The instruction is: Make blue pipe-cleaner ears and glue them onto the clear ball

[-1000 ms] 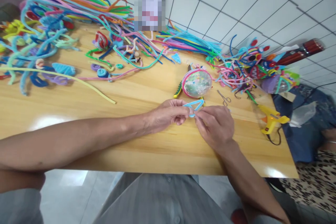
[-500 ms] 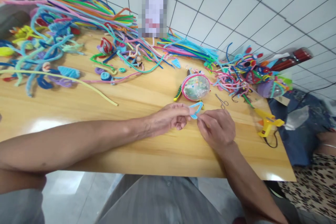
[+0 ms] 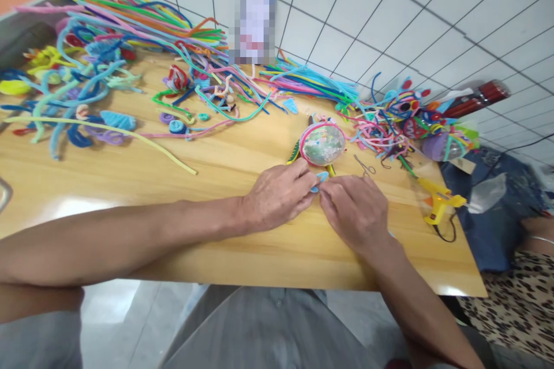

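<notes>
My left hand (image 3: 279, 196) and my right hand (image 3: 355, 210) meet over the wooden table (image 3: 216, 184), fingers pinched together on a small light-blue pipe cleaner piece (image 3: 321, 176). Only a bit of the blue piece shows between the fingertips. Just beyond the hands lies a clear ball ringed in pink pipe cleaner (image 3: 322, 143), with a yellow-and-green handled tool (image 3: 294, 153) beside it.
Heaps of coloured pipe cleaners (image 3: 112, 52) cover the far and left parts of the table. Small scissors (image 3: 366, 166) and a yellow glue gun (image 3: 437, 200) lie to the right, near a tangle of bent pipe cleaner figures (image 3: 411, 115). A long yellow pipe cleaner (image 3: 130, 135) runs across the left.
The blue triangle loop that stood open between my fingers is now pressed down and mostly covered by both hands. My hands have closed together, nearer the ball.
</notes>
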Demonstrator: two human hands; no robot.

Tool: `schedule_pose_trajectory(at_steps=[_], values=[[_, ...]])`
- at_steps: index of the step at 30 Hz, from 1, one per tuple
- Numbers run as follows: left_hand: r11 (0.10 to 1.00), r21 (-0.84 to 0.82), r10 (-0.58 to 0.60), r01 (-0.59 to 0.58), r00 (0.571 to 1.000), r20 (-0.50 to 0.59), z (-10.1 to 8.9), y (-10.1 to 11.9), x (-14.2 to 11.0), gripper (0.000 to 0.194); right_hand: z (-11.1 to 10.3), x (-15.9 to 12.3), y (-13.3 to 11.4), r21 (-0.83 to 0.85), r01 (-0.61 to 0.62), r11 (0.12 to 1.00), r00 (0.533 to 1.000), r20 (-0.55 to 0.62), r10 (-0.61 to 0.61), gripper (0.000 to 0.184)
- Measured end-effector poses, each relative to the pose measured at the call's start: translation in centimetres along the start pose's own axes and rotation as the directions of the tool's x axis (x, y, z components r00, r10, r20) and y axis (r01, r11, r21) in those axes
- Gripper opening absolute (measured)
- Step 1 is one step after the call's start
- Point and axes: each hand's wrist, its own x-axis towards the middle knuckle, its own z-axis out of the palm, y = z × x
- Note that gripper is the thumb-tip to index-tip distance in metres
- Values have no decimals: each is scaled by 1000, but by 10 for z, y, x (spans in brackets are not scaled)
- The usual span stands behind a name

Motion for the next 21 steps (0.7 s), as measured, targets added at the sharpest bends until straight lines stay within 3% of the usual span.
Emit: schedule_pose_trajectory(at_steps=[6,8,10,12,15,18,21], values=[[993,-105,-56,55,998,-7,-1,-4,4,12,-3,11,-2,-78,24,997,997,81,-18,20],[966,-244,-104,87,993,-59,-1,-4,6,10,-14,15,-5,-117,32,993,994,110,-19,15],[884,-447,-192,134,977,-88,-2,-2,9,15,-32,14,-12,-112,3,994,995,99,8,12],[715,-663,-313,224,950,-16,-5,1,13,20,-52,10,-20,-44,-21,999,1000,6,22,23],[365,-843,-459,394,864,206,-12,8,18,24,-68,-1,-25,166,-38,985,993,-101,56,23],[81,-879,-494,469,785,373,-14,14,21,28,-54,-7,-18,327,-180,928,972,-84,218,26],[-58,-874,-461,483,763,453,-14,15,21,29,-26,-6,-5,482,-326,813,903,-96,419,27]])
